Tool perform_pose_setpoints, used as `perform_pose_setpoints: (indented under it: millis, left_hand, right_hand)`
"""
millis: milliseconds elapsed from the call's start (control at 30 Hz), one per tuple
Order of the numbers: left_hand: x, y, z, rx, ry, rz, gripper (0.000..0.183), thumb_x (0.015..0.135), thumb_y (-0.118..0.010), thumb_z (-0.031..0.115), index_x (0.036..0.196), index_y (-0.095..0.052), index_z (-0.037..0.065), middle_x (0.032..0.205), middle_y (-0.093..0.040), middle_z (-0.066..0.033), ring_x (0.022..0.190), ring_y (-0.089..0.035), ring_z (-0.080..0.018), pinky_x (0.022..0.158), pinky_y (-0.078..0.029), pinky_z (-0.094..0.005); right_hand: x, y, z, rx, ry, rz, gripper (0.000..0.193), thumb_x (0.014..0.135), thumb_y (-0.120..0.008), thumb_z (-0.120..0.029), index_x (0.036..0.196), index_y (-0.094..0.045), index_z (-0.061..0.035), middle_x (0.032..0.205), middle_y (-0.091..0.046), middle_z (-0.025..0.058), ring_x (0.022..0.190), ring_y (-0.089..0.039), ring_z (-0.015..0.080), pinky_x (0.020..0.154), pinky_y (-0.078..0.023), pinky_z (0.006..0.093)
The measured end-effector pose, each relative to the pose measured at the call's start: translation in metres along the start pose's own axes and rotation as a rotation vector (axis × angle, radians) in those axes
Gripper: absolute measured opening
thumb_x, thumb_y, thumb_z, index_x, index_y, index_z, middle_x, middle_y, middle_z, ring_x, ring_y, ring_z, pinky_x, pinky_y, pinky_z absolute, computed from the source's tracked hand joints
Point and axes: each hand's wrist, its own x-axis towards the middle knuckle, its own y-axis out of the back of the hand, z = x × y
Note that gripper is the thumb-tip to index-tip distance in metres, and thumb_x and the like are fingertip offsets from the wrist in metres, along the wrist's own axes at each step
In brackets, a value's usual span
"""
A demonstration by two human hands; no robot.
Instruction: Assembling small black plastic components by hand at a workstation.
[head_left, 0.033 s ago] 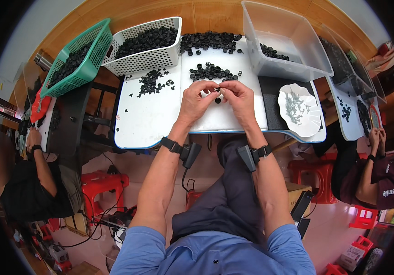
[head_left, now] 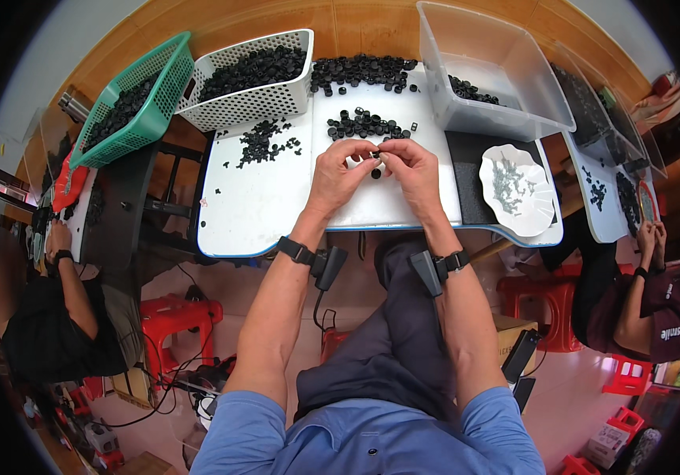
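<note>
My left hand (head_left: pixel 338 176) and my right hand (head_left: pixel 413 169) meet over the white tabletop (head_left: pixel 261 198). Thumbs and forefingers of both pinch a small black plastic piece (head_left: pixel 375 154), mostly hidden by the fingertips. Just below the fingertips is a small round black part (head_left: pixel 376 173). Beyond my hands lies a loose group of black ring-like parts (head_left: pixel 365 124), with a denser heap of similar parts (head_left: pixel 364 71) at the table's back. To the left, tiny black pieces (head_left: pixel 259 144) are scattered. A scalloped white dish (head_left: pixel 536 223) on the right holds thin greyish pieces.
A white perforated basket (head_left: pixel 253 111) and a green basket (head_left: pixel 167 89), both with black parts, stand at the back left. At the back right is a clear plastic bin (head_left: pixel 506 119). A black mat (head_left: pixel 469 170) lies beside the dish. Two people work at neighbouring tables, left and right.
</note>
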Motion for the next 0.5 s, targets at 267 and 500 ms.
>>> perform_pose_setpoints:
  millis: [267, 500]
  left_hand:
    - [0.003, 0.003, -0.001, 0.265, -0.072, -0.179, 0.037, 0.081, -0.080, 0.015, 0.116, -0.074, 0.008, 0.113, -0.069, -0.0079, 0.106, -0.064, -0.0235, 0.096, -0.052, -0.0377]
    - [0.004, 0.009, -0.011, 0.263, -0.073, -0.262, 0.030, 0.081, -0.079, 0.014, 0.110, -0.075, 0.007, 0.113, -0.071, -0.0079, 0.114, -0.063, -0.0282, 0.098, -0.051, -0.0396]
  right_hand:
    - [-0.002, 0.007, 0.001, -0.005, 0.023, 0.217, 0.013, 0.092, -0.074, -0.003, 0.104, -0.075, 0.0010, 0.087, -0.072, -0.0002, 0.075, -0.062, 0.0038, 0.067, -0.050, 0.0197]
    - [-0.003, 0.005, 0.004, -0.114, 0.101, 0.222, 0.012, 0.091, -0.074, -0.004, 0.102, -0.077, 0.0009, 0.091, -0.072, -0.0003, 0.072, -0.059, 0.0031, 0.064, -0.046, 0.0202]
